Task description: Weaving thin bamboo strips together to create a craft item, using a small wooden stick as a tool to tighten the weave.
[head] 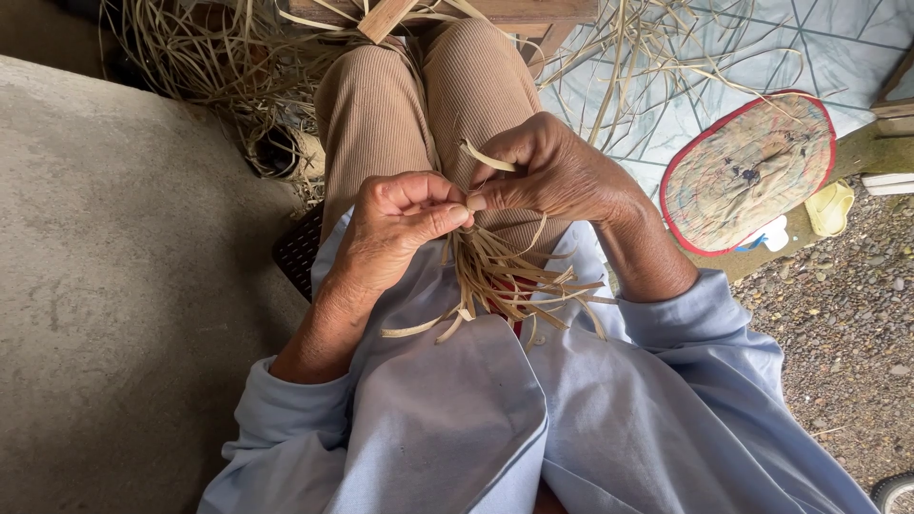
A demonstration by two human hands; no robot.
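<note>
A bundle of flat, pale straw strips (pixel 500 276) hangs over my lap, its loose ends fanning down toward my light blue shirt. My left hand (pixel 400 224) pinches the top of the bundle with thumb and fingers closed on it. My right hand (pixel 547 171) meets it from the right, fingers closed on the same strips, one short end (pixel 487 157) sticking up between them. Both hands touch at the fingertips above my tan ribbed trousers (pixel 419 95).
A grey concrete slab (pixel 114 286) fills the left side. Loose straw (pixel 219 67) lies heaped at the top, near a wooden stool frame (pixel 495 11). A round woven fan with a red rim (pixel 747 171) rests on the tiled floor at right, beside gravel (pixel 847 324).
</note>
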